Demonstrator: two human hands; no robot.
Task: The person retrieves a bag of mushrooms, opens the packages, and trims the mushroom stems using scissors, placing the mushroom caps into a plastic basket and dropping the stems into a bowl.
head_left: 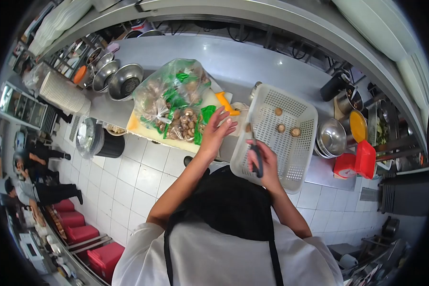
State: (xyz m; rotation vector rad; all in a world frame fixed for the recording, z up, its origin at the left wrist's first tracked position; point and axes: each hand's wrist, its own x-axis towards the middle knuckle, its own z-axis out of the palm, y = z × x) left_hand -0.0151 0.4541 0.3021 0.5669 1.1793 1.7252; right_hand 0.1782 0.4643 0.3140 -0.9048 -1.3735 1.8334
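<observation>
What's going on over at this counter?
A person in a black apron is working with mushrooms. Their right hand grips a black-handled tool, apparently a knife, over the left side of a white perforated basket. Just three mushrooms lie inside it. The left hand is open and looks empty, near a bulging clear plastic bag of mushrooms on a pale board.

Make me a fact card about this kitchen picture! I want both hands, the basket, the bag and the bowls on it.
Left hand: open, fingers spread, seemingly empty
Right hand: holding a knife with a dark handle
Basket: whitish, full of holes; three mushrooms show inside
Plastic bag: see-through and green, with many mushrooms, on a pale board
Metal bowls: at both sides of the picture
</observation>
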